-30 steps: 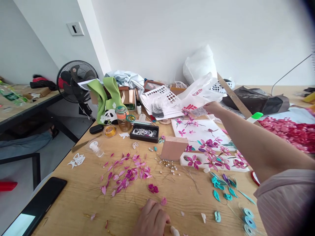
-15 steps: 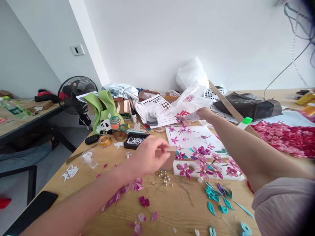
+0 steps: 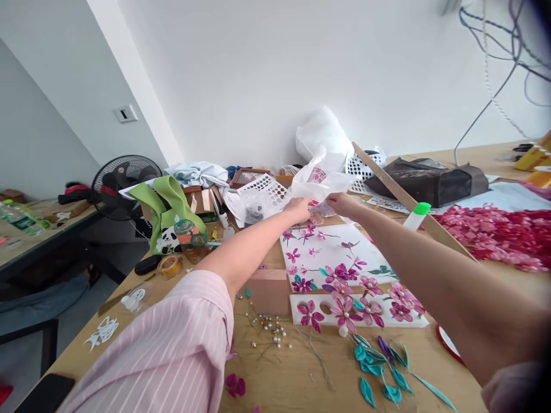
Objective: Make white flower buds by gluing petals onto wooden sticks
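Both my arms stretch to the back of the table, onto a white plastic bag point(image 3: 321, 182) with red print. My left hand point(image 3: 298, 211) is closed at the bag's near edge, its fingers pinched together on the plastic. Close by on the right, my right hand point(image 3: 343, 205) also grips the bag, fingers curled. What lies inside the bag I cannot make out. Below the hands is a white sheet with printed pink flowers point(image 3: 318, 252). In front of it, handmade magenta flowers point(image 3: 343, 312) stand in a white foam block point(image 3: 408, 321).
A cardboard box point(image 3: 269, 291) stands left of the foam block, with loose pearl beads point(image 3: 275, 330) before it. Teal leaves point(image 3: 379, 364) lie at front right. A jar point(image 3: 191, 241), tape roll point(image 3: 169, 265) and green panda bag point(image 3: 161, 209) stand left. Red-pink flowers point(image 3: 495, 235) are heaped right.
My left hand has moved from above the box, forward to the plastic bag beside my right hand. My right hand has shifted slightly. The view has turned a little.
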`<state>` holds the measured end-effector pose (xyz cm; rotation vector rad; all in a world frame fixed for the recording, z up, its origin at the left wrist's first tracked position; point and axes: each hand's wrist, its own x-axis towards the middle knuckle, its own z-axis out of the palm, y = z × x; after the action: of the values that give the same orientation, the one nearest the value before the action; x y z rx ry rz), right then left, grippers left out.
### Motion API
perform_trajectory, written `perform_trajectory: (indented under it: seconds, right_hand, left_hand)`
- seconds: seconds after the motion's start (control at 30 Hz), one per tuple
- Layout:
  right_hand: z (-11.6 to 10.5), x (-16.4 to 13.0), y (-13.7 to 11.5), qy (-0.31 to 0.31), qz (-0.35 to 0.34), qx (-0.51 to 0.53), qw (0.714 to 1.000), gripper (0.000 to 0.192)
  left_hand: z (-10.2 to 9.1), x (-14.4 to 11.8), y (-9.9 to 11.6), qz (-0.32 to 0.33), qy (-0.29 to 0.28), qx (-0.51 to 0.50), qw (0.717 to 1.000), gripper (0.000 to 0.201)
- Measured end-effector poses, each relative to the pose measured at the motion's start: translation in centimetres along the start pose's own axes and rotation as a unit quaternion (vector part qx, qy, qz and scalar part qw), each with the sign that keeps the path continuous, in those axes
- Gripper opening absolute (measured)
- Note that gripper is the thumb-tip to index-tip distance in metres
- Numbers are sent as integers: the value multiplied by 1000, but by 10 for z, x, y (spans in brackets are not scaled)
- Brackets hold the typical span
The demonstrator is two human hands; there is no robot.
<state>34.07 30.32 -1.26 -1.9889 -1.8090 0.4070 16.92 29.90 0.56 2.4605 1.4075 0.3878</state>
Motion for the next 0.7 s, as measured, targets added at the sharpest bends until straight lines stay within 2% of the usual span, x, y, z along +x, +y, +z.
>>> perform_trajectory:
  seconds: [0.2,0.4,0.57,0.7]
  right_hand:
    - [1,2,9,-20,-26,-12,999,29]
    - [-1,0,9,-17,-51,-37,998,30]
    - [-4,-3,7,-16,-66,-89,994,30]
    - [-2,-3,-1,-15,-105,-155,982,29]
  left_hand:
    - [1,36,0,-1,-47,66,997,43]
    - [11,55,7,-20,-86,94,992,30]
    - [18,64,6,-25,-69,102,992,31]
    - [21,65,9,-21,-45,95,994,31]
